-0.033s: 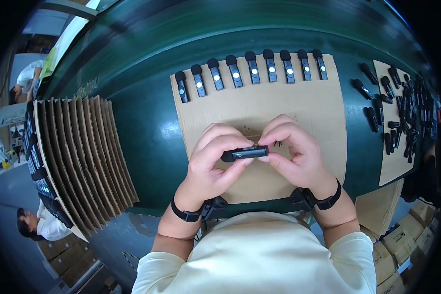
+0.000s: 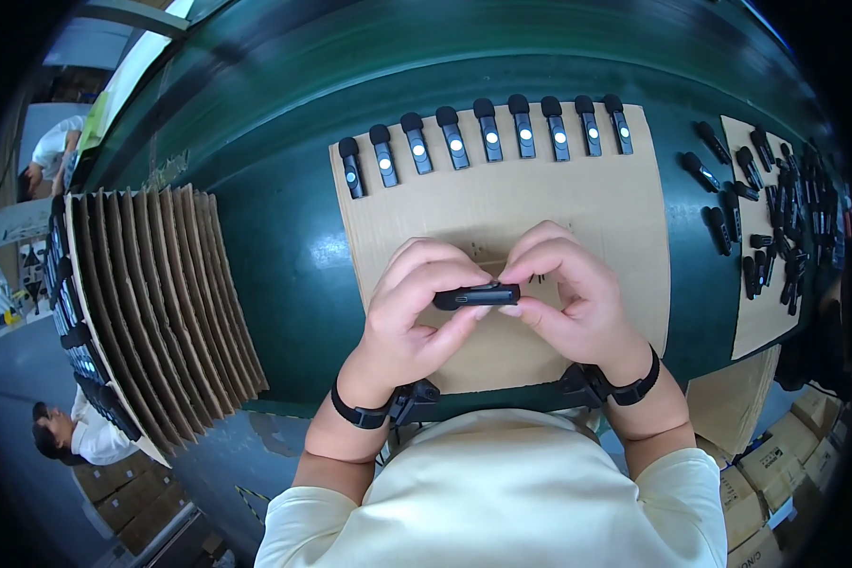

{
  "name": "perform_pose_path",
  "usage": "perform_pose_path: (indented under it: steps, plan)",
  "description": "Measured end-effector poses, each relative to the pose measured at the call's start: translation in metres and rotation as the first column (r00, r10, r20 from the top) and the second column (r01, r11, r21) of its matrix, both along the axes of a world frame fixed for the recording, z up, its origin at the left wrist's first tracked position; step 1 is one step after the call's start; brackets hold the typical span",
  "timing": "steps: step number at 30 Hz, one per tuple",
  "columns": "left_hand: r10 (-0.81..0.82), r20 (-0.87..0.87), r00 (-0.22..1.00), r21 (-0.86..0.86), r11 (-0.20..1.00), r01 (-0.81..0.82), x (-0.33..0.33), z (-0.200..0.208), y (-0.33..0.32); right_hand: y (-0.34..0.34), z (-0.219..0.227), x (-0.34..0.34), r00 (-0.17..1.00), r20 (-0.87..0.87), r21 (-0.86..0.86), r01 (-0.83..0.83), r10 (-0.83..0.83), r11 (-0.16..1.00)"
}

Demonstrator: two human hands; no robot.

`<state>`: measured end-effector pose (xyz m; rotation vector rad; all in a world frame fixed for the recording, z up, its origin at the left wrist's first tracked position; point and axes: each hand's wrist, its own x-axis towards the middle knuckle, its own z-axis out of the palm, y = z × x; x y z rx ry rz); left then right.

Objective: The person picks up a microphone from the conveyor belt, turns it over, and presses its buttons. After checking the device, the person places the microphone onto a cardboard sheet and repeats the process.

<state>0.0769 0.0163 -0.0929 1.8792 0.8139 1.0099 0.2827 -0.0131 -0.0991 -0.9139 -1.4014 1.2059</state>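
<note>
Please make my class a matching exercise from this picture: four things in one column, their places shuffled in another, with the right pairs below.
Things
1. Held black device
2. Row of nine devices
3. Upright cardboard stack
4. Black straps

Places
A. On the person's wrists
B. At the person's left
C. Along the flat cardboard sheet's far edge
D. Between the left hand and right hand

Pairs: 1-D, 2-C, 3-B, 4-A

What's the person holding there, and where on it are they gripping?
A small black microphone-like device: the left hand pinches around its middle, the right hand its right end.
</note>
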Motion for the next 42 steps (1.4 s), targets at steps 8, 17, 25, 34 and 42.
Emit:
perform_pose_path:
  steps: [8,17,25,34,42]
  plan:
    - [-0.047,-0.057,0.997,0.055,0.997,0.050,0.003,-0.004,0.000,-0.001,0.004,0.000,0.989,0.145,0.193,-0.046,0.018,0.980]
    - [-0.054,0.147,0.988,0.019,0.999,0.051,-0.002,-0.008,-0.001,0.003,0.002,0.005,0.994,0.110,0.267,-0.053,0.024,0.962]
    - [-0.052,0.279,0.959,-0.003,0.998,0.056,-0.005,-0.005,-0.002,0.001,0.001,0.003,0.997,0.060,0.224,-0.057,0.044,0.973]
    - [-0.056,0.203,0.978,0.010,0.998,0.055,-0.002,-0.006,-0.004,-0.002,0.001,-0.004,0.946,0.282,0.409,0.029,-0.157,0.912]
    - [-0.074,0.231,0.970,-0.072,0.993,0.093,0.000,-0.010,-0.006,-0.002,0.004,-0.003,0.908,0.350,0.458,0.049,-0.231,0.887]
